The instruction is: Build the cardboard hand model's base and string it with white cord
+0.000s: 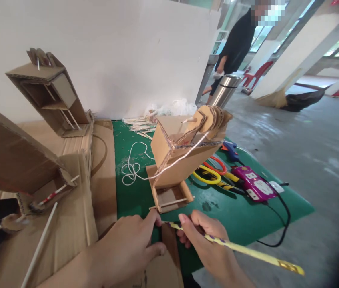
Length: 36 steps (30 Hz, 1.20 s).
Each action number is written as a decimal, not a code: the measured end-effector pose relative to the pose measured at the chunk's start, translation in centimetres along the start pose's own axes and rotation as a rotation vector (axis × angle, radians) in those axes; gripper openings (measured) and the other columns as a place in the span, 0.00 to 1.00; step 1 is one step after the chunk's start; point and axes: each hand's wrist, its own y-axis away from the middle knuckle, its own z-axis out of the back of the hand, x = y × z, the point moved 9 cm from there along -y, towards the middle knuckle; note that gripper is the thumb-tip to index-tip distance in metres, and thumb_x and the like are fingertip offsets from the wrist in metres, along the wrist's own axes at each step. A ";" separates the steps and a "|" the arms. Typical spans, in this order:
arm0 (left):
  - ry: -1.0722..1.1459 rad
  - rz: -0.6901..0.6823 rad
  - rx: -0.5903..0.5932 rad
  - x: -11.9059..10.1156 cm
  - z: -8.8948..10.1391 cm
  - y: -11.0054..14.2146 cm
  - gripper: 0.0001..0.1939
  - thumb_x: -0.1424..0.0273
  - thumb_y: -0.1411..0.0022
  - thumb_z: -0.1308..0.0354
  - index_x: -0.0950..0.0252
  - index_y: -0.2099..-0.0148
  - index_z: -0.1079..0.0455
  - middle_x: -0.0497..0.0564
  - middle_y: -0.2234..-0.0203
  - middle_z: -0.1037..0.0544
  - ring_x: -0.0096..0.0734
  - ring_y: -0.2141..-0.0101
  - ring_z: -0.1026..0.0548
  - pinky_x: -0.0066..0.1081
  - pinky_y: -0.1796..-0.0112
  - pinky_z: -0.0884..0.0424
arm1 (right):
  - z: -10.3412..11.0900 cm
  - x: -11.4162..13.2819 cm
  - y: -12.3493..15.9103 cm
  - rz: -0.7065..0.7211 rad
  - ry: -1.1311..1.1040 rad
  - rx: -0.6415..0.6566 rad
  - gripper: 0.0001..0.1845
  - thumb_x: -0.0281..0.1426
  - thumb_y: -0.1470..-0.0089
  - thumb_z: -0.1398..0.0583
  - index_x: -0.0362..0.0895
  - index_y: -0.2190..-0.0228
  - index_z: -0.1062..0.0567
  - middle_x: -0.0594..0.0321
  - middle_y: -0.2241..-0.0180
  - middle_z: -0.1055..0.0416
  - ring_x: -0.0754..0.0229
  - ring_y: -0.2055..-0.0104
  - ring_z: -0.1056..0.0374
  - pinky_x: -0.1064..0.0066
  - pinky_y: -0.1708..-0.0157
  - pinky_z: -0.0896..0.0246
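My right hand (208, 236) is closed around a yellow patterned pencil (250, 251). Its tip points left, towards my left hand, and its gold end sticks out to the right. My left hand (133, 236) reaches in from the left with its index finger stretched close to the pencil tip and its thumb apart; nothing shows in its grip. Just beyond both hands stands a cardboard model (184, 156) with round discs on top and a thin stick across its base. White string (181, 158) runs from the discs down to loose loops on the green table (133, 200).
Two similar cardboard pieces, a tall box (16, 148) and a shelf-like frame (55, 100), stand left. A purple power box (256, 184), glue gun (232, 151) and yellow-handled scissors (207, 176) lie right. Behind are a steel flask (225, 92) and a person (237, 40).
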 end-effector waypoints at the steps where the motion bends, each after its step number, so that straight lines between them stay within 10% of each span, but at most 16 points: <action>1: -0.002 0.001 0.003 0.0 0.0 0.0 0.17 0.60 0.40 0.46 0.59 0.50 0.38 0.47 0.71 0.24 0.38 0.70 0.25 0.30 0.70 0.35 | 0.0 -0.1 0.0 -0.011 0.000 -0.005 0.24 0.46 0.44 0.45 0.46 0.84 0.42 0.63 0.84 0.29 0.63 0.82 0.33 0.77 0.84 0.39; 36: 0.009 -0.012 -0.005 0.1 -0.1 -0.1 0.17 0.58 0.39 0.47 0.59 0.50 0.38 0.46 0.73 0.25 0.40 0.70 0.25 0.32 0.71 0.36 | -0.4 0.1 -0.5 -0.073 -0.058 0.059 0.25 0.47 0.47 0.44 0.46 0.85 0.44 0.63 0.86 0.31 0.65 0.84 0.37 0.78 0.85 0.45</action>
